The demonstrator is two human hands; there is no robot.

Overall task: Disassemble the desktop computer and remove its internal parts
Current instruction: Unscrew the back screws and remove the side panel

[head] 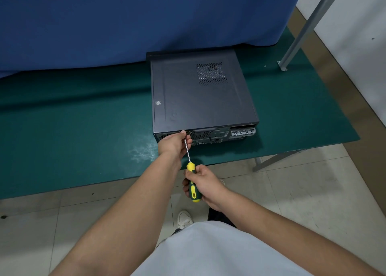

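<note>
Right hand [205, 185] grips screwdriver [192, 179] at computer [200, 94].

A repair bench in a plain workshop or training room; a green anti-static mat [73, 129] covers the bench under the fingers [189, 139]; a blue cloth screen [125, 21] hangs beyond them; a bare metal frame post [309, 23] stands off to their right; pale scuffed floor tiles [302, 192] lie nearer than them.

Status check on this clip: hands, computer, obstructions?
Right hand grips screwdriver handle; left hand pinches its shaft at the rear panel. Computer flat on green mat, cover still on. Nothing blocking.
</note>
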